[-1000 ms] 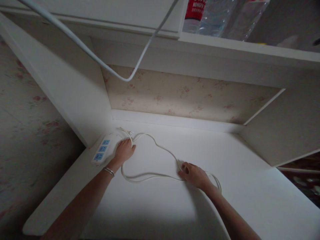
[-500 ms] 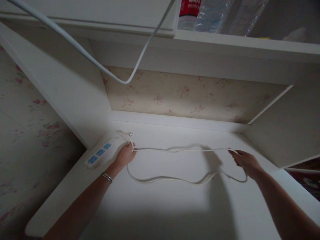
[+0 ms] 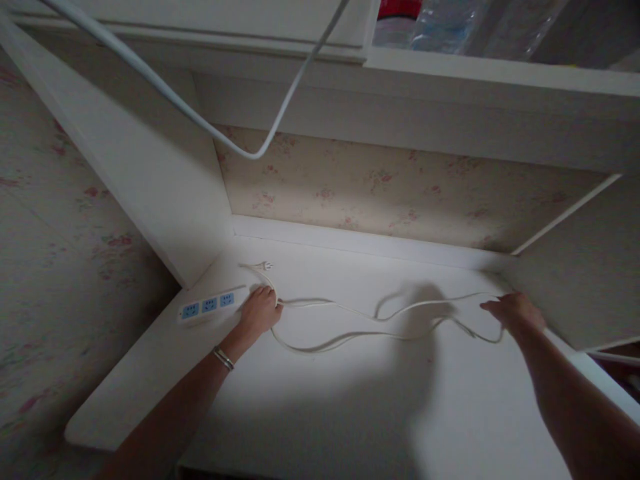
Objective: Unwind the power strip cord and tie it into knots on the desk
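A white power strip with blue socket faces lies on the white desktop at the left. My left hand, wearing a bracelet, is closed round its white power cord beside the strip's right end. From there the cord runs across the desktop in two slack, wavy lines. At the far right my right hand is closed on the looped end of the cord, its fingers partly hidden. The cord's plug rests on the desktop just beyond my left hand.
A thick pale cable hangs across the upper left, close to the camera. Above the desktop, a shelf holds plastic bottles. Side panels flank the desktop, and floral wallpaper covers the back wall.
The upper stretch of cord has gone from nearly straight to slack and wavy. The power strip has turned closer to level. My right hand has shifted to the right and lies lower over the desktop.
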Motion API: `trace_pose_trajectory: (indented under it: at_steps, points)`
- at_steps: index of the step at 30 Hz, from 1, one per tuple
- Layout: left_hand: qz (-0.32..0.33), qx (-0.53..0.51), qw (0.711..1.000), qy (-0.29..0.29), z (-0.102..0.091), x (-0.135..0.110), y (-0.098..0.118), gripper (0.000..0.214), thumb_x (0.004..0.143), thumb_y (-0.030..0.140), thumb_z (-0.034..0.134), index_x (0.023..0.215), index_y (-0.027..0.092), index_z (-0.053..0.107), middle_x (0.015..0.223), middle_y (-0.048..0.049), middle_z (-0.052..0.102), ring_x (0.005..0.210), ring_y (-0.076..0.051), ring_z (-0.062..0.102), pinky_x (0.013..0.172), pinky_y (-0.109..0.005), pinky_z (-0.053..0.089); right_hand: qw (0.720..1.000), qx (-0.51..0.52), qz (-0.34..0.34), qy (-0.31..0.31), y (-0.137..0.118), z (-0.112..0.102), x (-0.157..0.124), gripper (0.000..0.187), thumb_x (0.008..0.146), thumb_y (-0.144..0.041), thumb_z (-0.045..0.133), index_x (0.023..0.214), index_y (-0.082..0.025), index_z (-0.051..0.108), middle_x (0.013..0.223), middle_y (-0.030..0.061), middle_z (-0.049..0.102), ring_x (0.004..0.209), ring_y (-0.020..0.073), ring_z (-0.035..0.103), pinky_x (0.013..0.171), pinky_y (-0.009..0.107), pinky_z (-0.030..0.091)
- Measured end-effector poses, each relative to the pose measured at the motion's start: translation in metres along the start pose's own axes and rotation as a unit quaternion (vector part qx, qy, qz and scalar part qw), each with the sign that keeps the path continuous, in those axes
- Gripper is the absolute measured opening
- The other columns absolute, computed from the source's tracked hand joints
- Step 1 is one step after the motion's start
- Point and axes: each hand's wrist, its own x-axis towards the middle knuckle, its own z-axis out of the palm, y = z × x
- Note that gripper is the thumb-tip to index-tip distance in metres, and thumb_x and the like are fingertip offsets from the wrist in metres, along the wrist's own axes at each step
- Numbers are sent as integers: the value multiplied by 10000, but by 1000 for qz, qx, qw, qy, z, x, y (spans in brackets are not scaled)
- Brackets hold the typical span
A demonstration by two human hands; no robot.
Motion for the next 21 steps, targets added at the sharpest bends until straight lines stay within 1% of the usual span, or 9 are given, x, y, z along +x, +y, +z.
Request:
trace_pose_trajectory:
  at_steps: [2,4,8,10,12,14,16,18,21]
  points:
    - [3,6,1000,-5,-2,-2,0,268,840,255,461,902,86,659,965,-176,657,978,-275,583,911,-382,414,996,-73,49,-35,-28,-4,-19,350,780,-353,586,1011,-94,628,684,182,643,652,315,637,626,419,414]
    - [2,9,1000,-9,-3,-3,0,260,836,261,470,891,93,661,945,-167,667,945,-267,600,874,-370,432,994,-90,-67,-13,-62,-11,-50,439,810,-288,553,1209,-108,524,790,164,681,791,305,653,852,486,369]
    - [-6,8,1000,-9,-5,-6,2,261,841,276,470,875,100,660,926,-161,675,912,-263,616,828,-358,449,979,110,-170,5,-133,-15,-132,404,858,-373,509,1204,-164,514,1032,164,668,972,301,611,884,480,382]
    - [-8,4,1000,-6,-5,-8,6,277,851,287,460,881,93,655,935,-169,670,920,-272,615,820,-364,449,909,321,-186,-189,-171,-8,-170,349,881,-478,470,993,-173,598,895,113,692,790,227,641,739,357,468]
    - [-4,-3,1000,-5,-5,-12,10,281,855,295,459,882,91,651,938,-172,668,928,-277,613,821,-369,446,781,480,-126,-379,-209,4,-197,435,895,-538,421,838,-154,618,833,108,689,650,175,623,584,284,475]
    - [6,-10,1000,-6,-7,-18,14,270,855,300,468,878,102,649,936,-161,670,928,-269,614,826,-361,443,654,592,-17,-471,-247,17,-211,390,893,-514,465,924,-154,611,925,101,691,627,129,618,526,230,471]
    - [18,-18,1000,-9,-9,-26,17,240,851,299,485,876,126,649,934,-133,676,924,-246,618,834,-334,441,564,634,64,-525,-281,26,-215,309,885,-446,525,944,-154,606,978,94,685,646,105,633,555,206,503]
    - [29,-37,999,-11,-12,-34,19,214,852,293,491,879,150,649,942,-109,681,928,-223,619,843,-309,436,529,661,78,-527,-306,28,-214,254,874,-399,563,983,-173,605,1083,82,665,722,101,651,647,214,537]
    - [36,-75,996,-22,-15,-44,19,224,865,301,475,857,159,648,929,-104,689,904,-217,626,831,-309,432,569,673,-27,-472,-328,22,-211,357,878,-479,541,1113,-216,598,1251,72,600,933,156,640,791,297,538]
